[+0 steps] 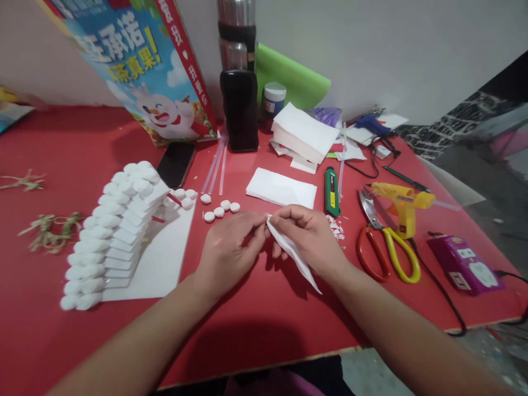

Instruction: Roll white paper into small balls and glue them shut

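Observation:
Between my hands, over the red table, a strip of white paper (295,257) is pinched at its far end, its loose tail hanging toward me. My left hand (233,245) presses its fingertips on that end. From the other side my right hand (309,234) grips the strip between thumb and fingers. Several small white paper rolls (219,212) lie just beyond my left hand. Farther left, a curved stepped model (136,231) of folded white card and round white pieces stands on a white board (165,275). A stack of white paper strips (281,188) rests past my fingertips.
On the right lie a green utility knife (331,191), red-and-yellow-handled scissors (388,247), a yellow glue gun (402,203) with its cord, and a purple power socket box (466,264). A black phone (176,164), glue sticks (215,165) and an upright black object (240,110) are behind.

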A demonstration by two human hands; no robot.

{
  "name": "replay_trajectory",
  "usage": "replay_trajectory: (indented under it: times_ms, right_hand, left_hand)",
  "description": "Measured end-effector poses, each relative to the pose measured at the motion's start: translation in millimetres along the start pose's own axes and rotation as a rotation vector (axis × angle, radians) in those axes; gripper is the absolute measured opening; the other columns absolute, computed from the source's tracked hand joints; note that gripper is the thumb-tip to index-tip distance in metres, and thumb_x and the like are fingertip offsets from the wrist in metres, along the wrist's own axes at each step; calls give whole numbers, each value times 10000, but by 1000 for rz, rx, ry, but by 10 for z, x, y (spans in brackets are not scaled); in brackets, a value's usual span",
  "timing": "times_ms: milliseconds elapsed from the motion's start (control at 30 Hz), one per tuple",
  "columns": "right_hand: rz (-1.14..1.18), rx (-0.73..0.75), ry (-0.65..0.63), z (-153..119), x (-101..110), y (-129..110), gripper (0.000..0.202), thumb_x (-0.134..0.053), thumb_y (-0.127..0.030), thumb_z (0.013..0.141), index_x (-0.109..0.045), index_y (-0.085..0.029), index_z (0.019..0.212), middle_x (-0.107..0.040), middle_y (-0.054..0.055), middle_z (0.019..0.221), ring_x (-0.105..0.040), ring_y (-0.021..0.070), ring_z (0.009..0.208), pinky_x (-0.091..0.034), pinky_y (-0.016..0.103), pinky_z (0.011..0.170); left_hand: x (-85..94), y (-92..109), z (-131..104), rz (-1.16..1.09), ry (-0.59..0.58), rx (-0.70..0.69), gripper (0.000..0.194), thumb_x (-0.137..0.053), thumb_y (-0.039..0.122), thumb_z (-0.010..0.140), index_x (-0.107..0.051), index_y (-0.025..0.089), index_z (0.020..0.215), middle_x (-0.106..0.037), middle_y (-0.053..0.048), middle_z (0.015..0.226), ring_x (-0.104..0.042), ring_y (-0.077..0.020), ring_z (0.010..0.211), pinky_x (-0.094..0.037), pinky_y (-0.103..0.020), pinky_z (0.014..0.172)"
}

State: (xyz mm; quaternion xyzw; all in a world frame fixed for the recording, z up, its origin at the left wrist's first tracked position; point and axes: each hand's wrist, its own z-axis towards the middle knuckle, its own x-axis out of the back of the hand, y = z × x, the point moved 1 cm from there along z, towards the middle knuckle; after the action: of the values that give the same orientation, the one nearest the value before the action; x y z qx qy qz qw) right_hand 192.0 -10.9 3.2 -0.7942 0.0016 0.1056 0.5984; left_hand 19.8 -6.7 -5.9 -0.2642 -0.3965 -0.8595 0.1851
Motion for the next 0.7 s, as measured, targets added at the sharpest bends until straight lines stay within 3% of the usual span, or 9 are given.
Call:
replay_trajectory:
  times_ms: [133, 333, 467, 600, 700]
  right_hand:
    - [105, -116, -52, 35, 43, 50, 284, -783, -433, 879, -674, -172, 851, -714, 17, 565, -649, 136, 445, -520, 213, 439]
    - [162, -135, -76, 82, 79, 74, 293, -842, -402, 835, -669, -166, 851, -713, 10, 575, -662, 129, 469, -541, 205, 463]
    - [157, -68, -42, 56, 30, 65, 274, -836, -386, 841, -657, -178, 848, -736, -4, 646, -659, 113, 466, -504, 183, 421]
    - [60, 67, -48, 18, 7, 31, 255, -809, -392, 875, -668, -180, 861, -738, -11, 680, -674, 113, 492, -547, 210, 464]
    - [-38, 173, -84, -2, 21, 8, 223, -769, -391, 918, -691, -182, 903, -728, -13, 685, -693, 121, 533, -591, 247, 537]
  left_hand:
    - [-29, -58, -26, 58, -48, -120, 172, -601, 144, 1005, -751, 148, 1088, -819, -119, 999, -772, -237, 925, -578, -340, 844]
    - [-15, -25, 24, -140, -52, 15, 132, -642, 188, 993, -761, 188, 1048, -814, -77, 978, -752, -209, 899, -564, -329, 844]
    - [16, 27, 95, -357, -49, 294, 157, -668, 238, 993, -755, 199, 868, -767, -28, 818, -707, -176, 808, -541, -304, 796]
    - [16, -12, 124, -692, -45, 662, 141, -844, 302, 839, -751, 197, 846, -762, -29, 840, -705, -189, 788, -563, -316, 771]
    - [15, -45, 127, -814, -84, 756, 154, -865, 315, 815, -799, 204, 898, -776, -39, 868, -704, -192, 805, -565, -323, 777]
